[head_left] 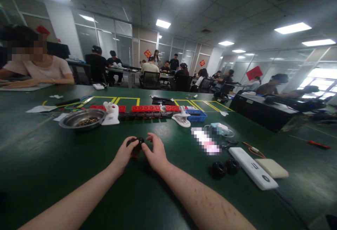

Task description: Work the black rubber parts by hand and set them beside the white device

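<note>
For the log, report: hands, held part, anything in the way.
Left hand holds black part, partly hidden; right hand alongside, contact unclear. Nothing visibly blocking; metal bowl beyond, left.

Bowl [70, 125] — beyond the left hand [124, 155]

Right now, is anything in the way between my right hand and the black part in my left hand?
Nothing visible does: your right hand has its thumb close beside the black part in your left hand; contact is unclear.

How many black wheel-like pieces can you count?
2 clearly: the left piece, nearer the right forearm; the right piece, by the long white device. The black object in the left hand, partly hidden, might be another.
</note>
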`<state>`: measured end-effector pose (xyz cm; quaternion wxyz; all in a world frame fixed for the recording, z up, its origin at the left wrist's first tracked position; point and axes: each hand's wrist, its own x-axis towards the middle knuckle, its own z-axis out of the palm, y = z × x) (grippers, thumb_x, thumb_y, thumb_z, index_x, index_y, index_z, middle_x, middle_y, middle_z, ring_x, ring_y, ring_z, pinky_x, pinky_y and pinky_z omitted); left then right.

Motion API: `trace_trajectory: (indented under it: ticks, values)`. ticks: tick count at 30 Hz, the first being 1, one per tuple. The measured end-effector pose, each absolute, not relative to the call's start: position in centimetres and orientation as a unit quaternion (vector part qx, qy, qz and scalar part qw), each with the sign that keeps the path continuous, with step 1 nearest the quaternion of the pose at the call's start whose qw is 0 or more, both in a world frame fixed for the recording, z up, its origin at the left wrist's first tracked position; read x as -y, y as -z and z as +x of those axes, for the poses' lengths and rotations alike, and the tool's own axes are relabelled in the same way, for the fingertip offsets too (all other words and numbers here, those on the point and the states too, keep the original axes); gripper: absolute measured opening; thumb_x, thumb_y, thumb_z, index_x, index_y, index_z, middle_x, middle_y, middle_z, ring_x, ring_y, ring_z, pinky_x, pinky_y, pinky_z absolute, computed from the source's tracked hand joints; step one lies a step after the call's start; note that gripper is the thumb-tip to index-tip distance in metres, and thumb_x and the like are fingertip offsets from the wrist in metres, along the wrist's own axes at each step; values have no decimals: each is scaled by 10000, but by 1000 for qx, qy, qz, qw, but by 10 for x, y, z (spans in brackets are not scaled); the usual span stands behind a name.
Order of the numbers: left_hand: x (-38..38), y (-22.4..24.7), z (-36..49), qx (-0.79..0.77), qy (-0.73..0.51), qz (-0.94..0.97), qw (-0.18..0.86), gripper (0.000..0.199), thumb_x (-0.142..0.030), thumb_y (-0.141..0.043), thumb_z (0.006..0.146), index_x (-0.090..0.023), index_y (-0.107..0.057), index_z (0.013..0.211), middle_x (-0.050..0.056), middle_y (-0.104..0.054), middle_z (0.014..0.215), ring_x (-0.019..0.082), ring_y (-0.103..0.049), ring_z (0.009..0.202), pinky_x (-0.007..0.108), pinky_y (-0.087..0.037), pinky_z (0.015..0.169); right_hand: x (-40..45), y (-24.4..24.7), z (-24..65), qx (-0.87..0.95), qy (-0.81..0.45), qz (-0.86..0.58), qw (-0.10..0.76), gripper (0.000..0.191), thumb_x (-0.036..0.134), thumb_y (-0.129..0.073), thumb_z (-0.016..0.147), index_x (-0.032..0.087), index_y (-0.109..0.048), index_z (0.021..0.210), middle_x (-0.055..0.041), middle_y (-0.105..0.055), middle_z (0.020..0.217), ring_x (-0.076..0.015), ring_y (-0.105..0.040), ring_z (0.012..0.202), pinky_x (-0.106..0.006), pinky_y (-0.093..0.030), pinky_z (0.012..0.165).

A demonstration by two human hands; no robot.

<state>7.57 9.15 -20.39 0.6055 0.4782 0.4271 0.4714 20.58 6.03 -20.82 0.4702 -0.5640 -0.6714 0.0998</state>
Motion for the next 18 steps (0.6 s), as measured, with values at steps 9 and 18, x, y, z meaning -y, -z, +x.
trace_trajectory:
  ticks: [9,18]
  values:
    - [-85,202,78,-434,-450,559,545,445,-420,-604,560,-169,-451,894,15,-474,832,138,-507,641,228,-444,460,-67,214,208,673,-131,-607,401,374,409,-365,851,149,-562,668,-4,-518,621,-118,-450,632,-216,-318,563]
    - [-95,210,76,-467,-472,514,544,425,-502,-499,646,-169,-415,897,-7,-512,637,131,-517,462,237,-426,384,-58,203,207,767,-87,-469,428,462,176,-542,745,203,-419,1189,-44,-491,1107,-167,-425,989,-288,-343,864]
